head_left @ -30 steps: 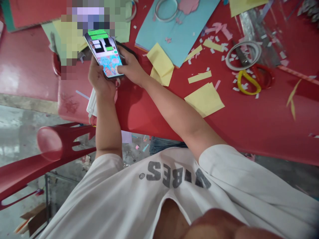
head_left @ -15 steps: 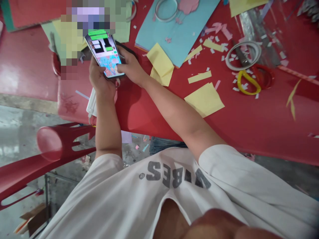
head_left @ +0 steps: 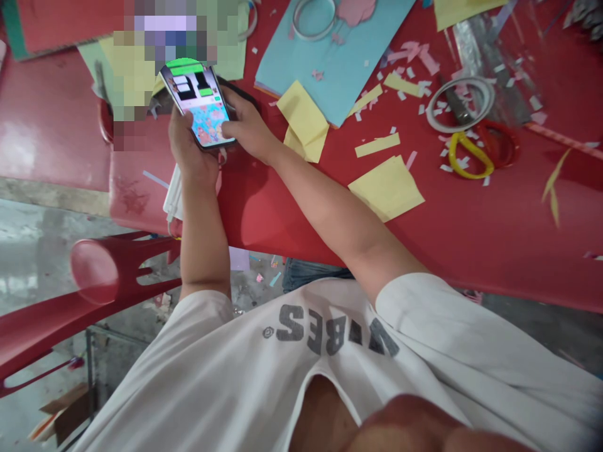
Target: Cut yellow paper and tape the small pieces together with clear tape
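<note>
Between my two hands is a smartphone (head_left: 200,103) with its screen lit, tilted toward me over the red table. My left hand (head_left: 188,144) wraps the phone's lower left edge, its thumb beside the screen. From the right, my right hand (head_left: 249,125) grips the other edge, and its thumb lies on the lower right of the screen. The fingers behind the phone are hidden. A white device with a cable (head_left: 173,198) lies partly under my left wrist. Close to my right hand are folded yellow paper pieces (head_left: 304,116).
Blue paper sheets (head_left: 325,69) carry a tape roll (head_left: 315,17). To the right lie another tape roll (head_left: 460,105), yellow-and-red-handled scissors (head_left: 471,169), paper scraps and a yellow sheet (head_left: 389,188). A red chair (head_left: 94,273) stands at the left. A pixelated patch hides the upper left.
My left thumb has lifted from the lower screen to the phone's left edge. The phone and my right hand stay nearly in place.
</note>
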`<state>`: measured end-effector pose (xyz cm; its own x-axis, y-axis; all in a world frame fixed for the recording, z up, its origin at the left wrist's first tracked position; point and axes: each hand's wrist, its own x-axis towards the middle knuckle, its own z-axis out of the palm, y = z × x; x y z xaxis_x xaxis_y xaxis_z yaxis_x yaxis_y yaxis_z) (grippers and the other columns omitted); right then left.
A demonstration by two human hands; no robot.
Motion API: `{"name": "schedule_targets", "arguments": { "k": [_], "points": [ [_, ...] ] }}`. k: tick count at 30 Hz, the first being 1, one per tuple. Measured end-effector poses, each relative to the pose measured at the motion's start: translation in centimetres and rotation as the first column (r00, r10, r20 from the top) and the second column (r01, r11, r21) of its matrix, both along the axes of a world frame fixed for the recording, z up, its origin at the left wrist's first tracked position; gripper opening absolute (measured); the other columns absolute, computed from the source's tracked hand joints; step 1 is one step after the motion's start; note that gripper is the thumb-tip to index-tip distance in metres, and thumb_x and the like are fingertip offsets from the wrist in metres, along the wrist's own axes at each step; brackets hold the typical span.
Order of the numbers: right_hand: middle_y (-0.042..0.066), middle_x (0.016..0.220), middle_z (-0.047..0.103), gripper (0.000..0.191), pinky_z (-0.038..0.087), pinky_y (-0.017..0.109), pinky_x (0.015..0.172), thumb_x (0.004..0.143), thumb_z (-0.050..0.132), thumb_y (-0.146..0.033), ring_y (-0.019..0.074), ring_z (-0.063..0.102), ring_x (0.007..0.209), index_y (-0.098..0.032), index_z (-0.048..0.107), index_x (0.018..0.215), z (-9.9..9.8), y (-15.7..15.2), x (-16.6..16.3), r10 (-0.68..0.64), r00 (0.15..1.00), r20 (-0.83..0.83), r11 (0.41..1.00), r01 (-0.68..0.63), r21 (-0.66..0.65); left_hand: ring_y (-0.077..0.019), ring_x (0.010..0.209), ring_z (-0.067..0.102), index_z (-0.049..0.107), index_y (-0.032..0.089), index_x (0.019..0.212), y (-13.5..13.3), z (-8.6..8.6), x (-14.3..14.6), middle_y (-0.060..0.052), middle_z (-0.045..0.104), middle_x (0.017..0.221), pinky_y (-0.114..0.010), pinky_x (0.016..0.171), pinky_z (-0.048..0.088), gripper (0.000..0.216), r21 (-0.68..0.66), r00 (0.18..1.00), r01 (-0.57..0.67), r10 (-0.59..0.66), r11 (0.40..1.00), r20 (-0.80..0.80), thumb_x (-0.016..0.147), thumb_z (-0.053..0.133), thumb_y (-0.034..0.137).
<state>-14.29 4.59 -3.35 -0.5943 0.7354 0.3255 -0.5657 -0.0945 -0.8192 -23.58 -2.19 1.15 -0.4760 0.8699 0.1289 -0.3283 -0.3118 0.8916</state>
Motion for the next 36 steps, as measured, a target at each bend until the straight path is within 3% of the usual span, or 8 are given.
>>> {"name": "schedule_targets", "arguments": {
  "k": [3, 8, 13, 18, 22, 26, 30, 36],
  "points": [
    [-0.014, 0.1, 0.072, 0.02, 0.04, 0.027, 0.094, 0.077, 0.047, -0.023, 0.0068, 0.057, 0.103, -0.016, 0.064, 0.084, -0.4, 0.0, -0.2, -0.053, 0.999, -0.001, 0.996, 0.053, 0.073, -0.017, 0.08, 0.072, 0.052, 0.013, 0.123, -0.2, 0.2, 0.1, -0.004, 0.07, 0.088, -0.031, 0.083, 0.059, 0.043, 0.007, 0.999, 0.033, -0.034, 0.999, 0.007, 0.082, 0.039, 0.019],
    [-0.011, 0.105, 0.074, 0.027, 0.042, 0.028, 0.093, 0.07, 0.055, -0.031, 0.0094, 0.06, 0.103, -0.017, 0.067, 0.09, -0.3, -0.1, -0.1, -0.08, 0.997, -0.007, 0.994, 0.08, 0.079, -0.0152, 0.074, 0.071, 0.054, 0.006, 0.121, -0.5, 0.5, 0.3, -0.005, 0.072, 0.084, -0.025, 0.073, 0.058, 0.068, 0.022, 0.998, 0.023, -0.022, 0.999, -0.058, 0.054, 0.042, 0.012],
    [-0.005, 0.086, 0.073, 0.044, 0.038, 0.032, 0.098, 0.091, 0.035, -0.046, 0.0104, 0.057, 0.12, -0.019, 0.067, 0.078, 0.8, -0.4, 0.3, -0.05, 0.991, 0.127, 0.997, 0.043, 0.059, -0.0159, 0.075, 0.072, 0.054, 0.005, 0.124, -0.5, 0.6, 0.5, -0.005, 0.072, 0.081, -0.024, 0.074, 0.058, 0.076, 0.03, 0.996, 0.022, -0.019, 0.999, -0.083, 0.049, 0.044, 0.012],
    [-0.004, 0.067, 0.066, 0.067, 0.038, 0.035, 0.098, 0.098, 0.012, -0.05, 0.0121, 0.059, 0.123, -0.019, 0.066, 0.072, 0.4, -0.5, 0.0, -0.051, 0.998, -0.023, 0.997, 0.049, -0.055, -0.0197, 0.08, 0.074, 0.055, 0.006, 0.12, -0.6, 0.3, 0.0, -0.011, 0.076, 0.093, -0.03, 0.079, 0.06, 0.063, 0.076, 0.994, 0.103, -0.101, 0.992, -0.033, 0.06, 0.044, 0.017],
    [-0.007, 0.068, 0.061, 0.072, 0.038, 0.035, 0.094, 0.11, 0.008, -0.039, 0.0108, 0.052, 0.128, -0.007, 0.066, 0.081, -0.2, 0.0, -0.4, -0.001, 0.999, -0.05, 0.998, -0.002, -0.058, -0.0172, 0.076, 0.07, 0.055, 0.009, 0.12, -0.4, -0.1, -0.2, -0.005, 0.075, 0.087, -0.03, 0.08, 0.059, 0.064, 0.078, 0.997, 0.056, -0.051, 0.995, -0.058, 0.057, 0.046, 0.012],
    [-0.011, 0.081, 0.062, 0.03, 0.036, 0.033, 0.095, 0.104, 0.03, 0.006, 0.0078, 0.05, 0.125, 0.002, 0.059, 0.098, -1.0, 0.7, -0.7, 0.035, 0.997, -0.062, 0.999, -0.037, -0.032, -0.0168, 0.077, 0.068, 0.058, 0.015, 0.101, -0.2, -0.1, 0.0, -0.005, 0.071, 0.083, -0.03, 0.082, 0.059, 0.039, 0.07, 0.998, 0.043, -0.04, 0.997, -0.05, 0.065, 0.045, 0.018],
    [-0.015, 0.093, 0.065, 0.052, 0.037, 0.028, 0.1, 0.078, 0.031, 0.027, 0.0036, 0.056, 0.113, -0.003, 0.055, 0.113, -1.5, 1.0, -1.2, 0.032, 0.996, -0.079, 0.999, -0.033, -0.015, -0.0172, 0.09, 0.07, 0.057, 0.018, 0.099, -0.3, 0.1, 0.0, -0.004, 0.066, 0.084, -0.031, 0.092, 0.058, 0.031, -0.024, 0.996, 0.009, -0.011, 1.0, -0.085, 0.073, 0.041, 0.021],
    [-0.017, 0.09, 0.063, 0.065, 0.042, 0.023, 0.094, 0.073, 0.027, 0.024, 0.0011, 0.057, 0.099, -0.005, 0.054, 0.124, -1.0, 0.8, -1.2, 0.026, 0.999, -0.025, 0.996, -0.028, -0.081, -0.0182, 0.088, 0.073, 0.052, 0.012, 0.117, -0.5, 0.0, -0.1, -0.006, 0.074, 0.096, -0.032, 0.088, 0.059, 0.034, 0.07, 0.998, 0.066, -0.067, 0.995, 0.014, 0.085, 0.042, 0.017]
  ]
}}
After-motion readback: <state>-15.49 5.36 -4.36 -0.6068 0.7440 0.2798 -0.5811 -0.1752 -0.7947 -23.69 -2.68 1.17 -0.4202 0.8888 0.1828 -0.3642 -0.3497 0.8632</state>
